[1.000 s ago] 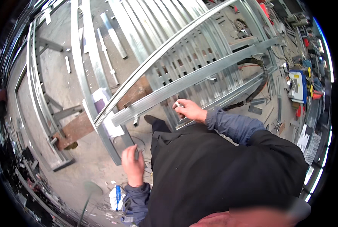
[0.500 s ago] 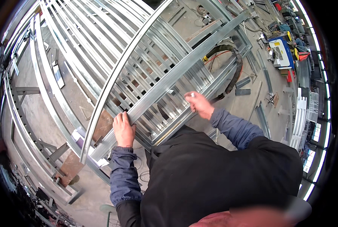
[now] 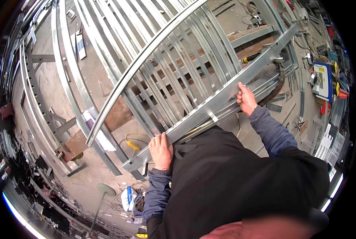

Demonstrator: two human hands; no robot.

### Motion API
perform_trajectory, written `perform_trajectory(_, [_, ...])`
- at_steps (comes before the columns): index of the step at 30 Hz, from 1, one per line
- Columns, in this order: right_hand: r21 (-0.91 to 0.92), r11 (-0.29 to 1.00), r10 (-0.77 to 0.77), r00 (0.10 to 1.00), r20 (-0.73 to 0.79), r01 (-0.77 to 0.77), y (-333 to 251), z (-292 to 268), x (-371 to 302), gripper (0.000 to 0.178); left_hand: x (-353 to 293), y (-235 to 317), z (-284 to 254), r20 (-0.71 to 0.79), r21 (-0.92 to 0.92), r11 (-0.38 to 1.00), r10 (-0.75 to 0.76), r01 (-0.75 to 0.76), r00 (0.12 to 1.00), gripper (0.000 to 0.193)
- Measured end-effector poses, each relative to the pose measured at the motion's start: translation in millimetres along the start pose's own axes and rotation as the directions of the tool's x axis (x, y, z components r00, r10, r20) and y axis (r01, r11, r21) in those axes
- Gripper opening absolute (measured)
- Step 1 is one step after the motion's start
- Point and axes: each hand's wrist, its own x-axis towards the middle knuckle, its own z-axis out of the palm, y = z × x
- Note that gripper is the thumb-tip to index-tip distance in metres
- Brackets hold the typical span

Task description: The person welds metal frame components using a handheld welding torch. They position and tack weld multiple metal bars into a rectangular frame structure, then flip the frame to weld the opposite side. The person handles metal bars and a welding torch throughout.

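A long silvery metal bar (image 3: 209, 105) slants across in front of my body, from low at the left to far at the right. My left hand (image 3: 160, 151) is closed over it near its left end, fingers across the top face. Farther along, my right hand (image 3: 247, 99) grips the near edge, thumb up on the metal and fingers curled; whether anything small is also in it I cannot make out. Beneath and beyond the bar lie several parallel metal profiles (image 3: 162, 99). A curved metal rail (image 3: 146, 49) arches over them.
A dark hose (image 3: 279, 84) curls near the bar's right end. On the floor at left are a yellow-handled tool (image 3: 133, 145) and a blue-white bag (image 3: 128, 198), near a round-topped stand (image 3: 106, 189). A blue-and-white machine (image 3: 323, 81) stands at right.
The bar has come nearer to my body, with my left hand on it. My right hand, earlier raised with a small pale object, has moved right and now grips the bar. The view has shifted.
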Motion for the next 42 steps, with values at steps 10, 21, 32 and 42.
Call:
perform_trajectory(10, [-0.302, 0.923, -0.284, 0.952, -0.11, 0.24, -29.2, 0.7, -21.5, 0.03, -20.4, 9.4, 21.4, -0.112, -0.132, 0.986, -0.115, 0.1, 0.987, 0.08])
perform_trajectory(21, [-0.55, 0.804, 0.264, 0.691, 0.672, 0.227, 37.6, 241.2, -143.5, 0.037, -41.5, -12.8, 17.7, -0.292, -0.325, 0.941, -0.004, -0.095, 0.956, 0.058])
perform_trajectory(32, [0.39, -0.47, 0.61, -0.028, 0.792, 0.792, 181.7, 483.6, -125.6, 0.034, -162.7, -50.9, 63.2, -0.181, -0.755, 0.632, -0.458, 0.175, 0.87, 0.038])
perform_trajectory(42, [0.454, -0.665, 0.676, 0.218, 0.704, 0.594, 196.7, 500.8, -90.4, 0.031, -199.0, -63.1, 101.1, -0.098, -0.903, 0.396, -0.562, 0.164, 0.821, 0.041])
